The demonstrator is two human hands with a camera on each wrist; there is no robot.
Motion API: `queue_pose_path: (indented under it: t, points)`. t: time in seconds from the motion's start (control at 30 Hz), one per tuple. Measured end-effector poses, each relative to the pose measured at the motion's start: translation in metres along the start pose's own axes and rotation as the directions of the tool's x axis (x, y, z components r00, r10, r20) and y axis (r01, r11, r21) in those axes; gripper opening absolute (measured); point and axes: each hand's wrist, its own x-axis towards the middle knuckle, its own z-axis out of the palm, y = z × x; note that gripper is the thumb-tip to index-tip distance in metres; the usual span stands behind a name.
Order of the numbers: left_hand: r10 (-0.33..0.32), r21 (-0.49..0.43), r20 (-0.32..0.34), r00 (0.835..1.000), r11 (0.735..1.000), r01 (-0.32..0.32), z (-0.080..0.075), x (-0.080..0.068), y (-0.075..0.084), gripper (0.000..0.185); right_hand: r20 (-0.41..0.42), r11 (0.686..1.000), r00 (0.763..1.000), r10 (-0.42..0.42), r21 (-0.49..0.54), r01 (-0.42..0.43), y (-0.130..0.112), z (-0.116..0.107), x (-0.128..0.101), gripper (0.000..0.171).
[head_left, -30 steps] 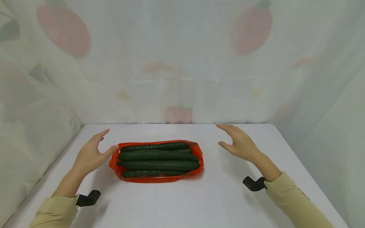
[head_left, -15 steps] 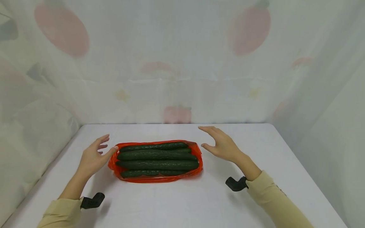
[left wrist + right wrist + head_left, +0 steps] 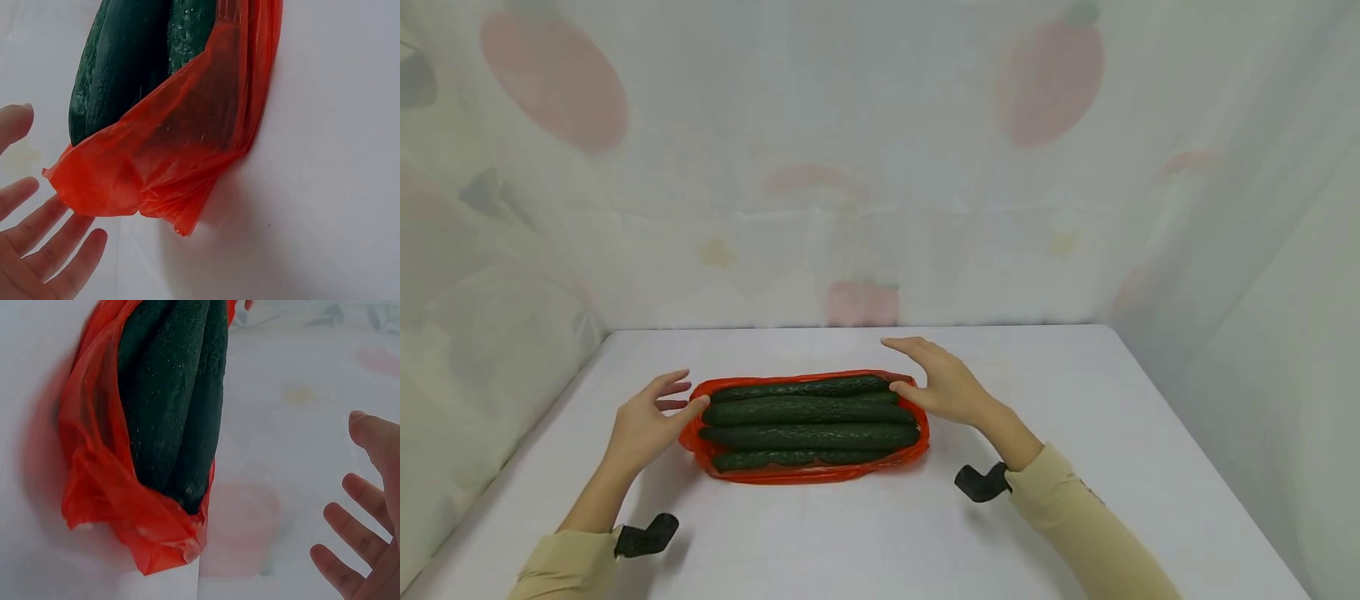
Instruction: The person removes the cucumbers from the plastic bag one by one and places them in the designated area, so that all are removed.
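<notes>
Several dark green cucumbers (image 3: 808,409) lie side by side in a red plastic bag (image 3: 801,477), whose mouth is spread open toward me. At the bag's left end is my left hand (image 3: 647,425), thumb and fingers apart. In the left wrist view its fingers (image 3: 81,250) are spread beside the red plastic; whether they touch it I cannot tell. Above the bag's right end hovers my right hand (image 3: 947,387), thumb and fingers parted and nothing held. The right wrist view shows that hand's fingers (image 3: 353,531) apart from the bag.
The bag lies on a white table (image 3: 820,542). Behind it hangs a pale curtain (image 3: 865,167) with faded fruit prints, and similar cloth (image 3: 482,358) closes off the sides. A black wrist mount (image 3: 647,536) sits on each forearm.
My right hand has come leftward from the table's right side to above the bag's right end. The left hand has shifted slightly, its fingers fanning out a little. The bag stays put.
</notes>
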Motion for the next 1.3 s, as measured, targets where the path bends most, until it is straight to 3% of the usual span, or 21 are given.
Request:
queue_pose_path:
  t: [0.3, 0.7, 0.87, 1.3]
  points:
    - [-0.071, -0.007, 0.03, 0.997, 0.997, 0.072, 0.004, -0.001, -0.005, 0.065, 0.052, 0.999, 0.999, -0.009, 0.038, 0.007, -0.006, 0.019, 0.012, 0.056]
    - [-0.087, 0.012, 0.006, 0.996, 0.996, 0.086, 0.005, -0.008, -0.009, 0.046, 0.165, 0.993, 0.986, 0.003, 0.119, -0.023, -0.018, 0.049, 0.026, 0.055]
    - [-0.062, 0.033, -0.032, 0.998, 0.997, 0.063, 0.007, -0.009, -0.012, 0.039, 0.231, 0.99, 0.973, 0.005, 0.138, -0.037, -0.023, 0.06, 0.03, 0.054]
    - [-0.062, 0.036, -0.022, 0.998, 0.997, 0.062, 0.007, -0.002, 0.0, 0.033, 0.367, 0.992, 0.93, 0.034, 0.1, -0.076, -0.023, 0.073, 0.042, 0.054]
